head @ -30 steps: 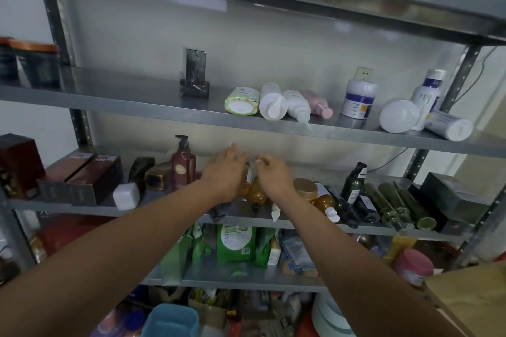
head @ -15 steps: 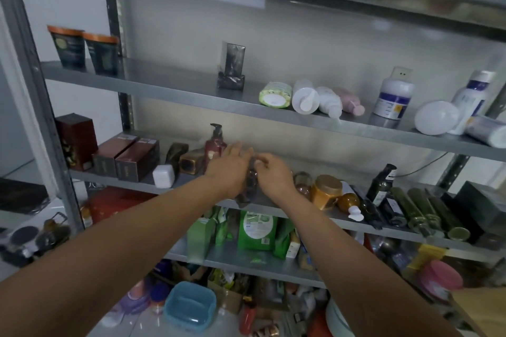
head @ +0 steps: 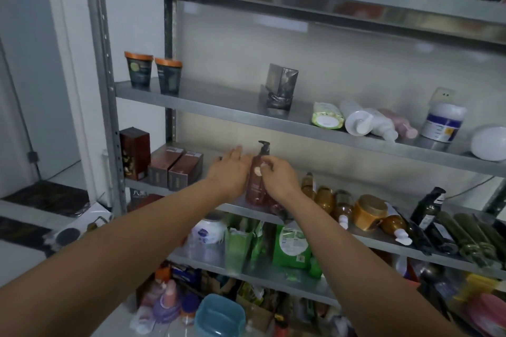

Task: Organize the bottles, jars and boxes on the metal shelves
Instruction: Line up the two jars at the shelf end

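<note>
Gripping maroon pump bottle (head: 256,183): right hand (head: 278,178) curled round it; left hand (head: 228,172) flat alongside, fingers straight.

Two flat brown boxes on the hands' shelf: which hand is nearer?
Left. The left hand sits just right of the brown boxes; the right hand is farther right, gripping the pump bottle.

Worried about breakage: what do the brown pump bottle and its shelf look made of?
Pump bottle: likely plastic, translucent reddish-brown with a soft sheen; glass possible. Shelf: sheet metal, dull grey, faintly reflective, with a folded front edge.
</note>
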